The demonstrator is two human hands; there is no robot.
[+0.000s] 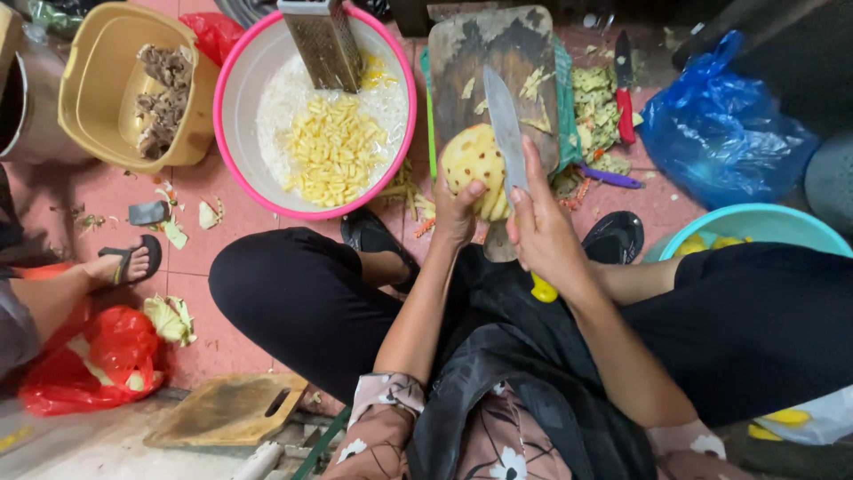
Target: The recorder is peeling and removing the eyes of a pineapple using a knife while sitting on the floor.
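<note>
- a pink-rimmed basin (229, 116) at 11 o'clock holds yellow fruit strips (333, 149) on white shreds, with a metal grater (324, 40) leaning in.
- a crumpled blue plastic bag (720, 124) lies at 2 o'clock; a red plastic bag (98, 356) at 8 o'clock.
- a yellow tub (93, 53) at 10 o'clock holds brown pieces (162, 98).
- a turquoise bowl (755, 222) at 3 o'clock holds yellow chunks.
- the peeled pineapple (469, 164) sits at 12 o'clock on a wooden cutting board (480, 62).
- the left hand (458, 209) steadies it, thumb pressed on.
- the right hand (546, 231) grasps a yellow-handled knife (505, 124), blade against the fruit.

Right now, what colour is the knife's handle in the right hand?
Yellow; the handle pokes out below the right hand in the head view.
</note>
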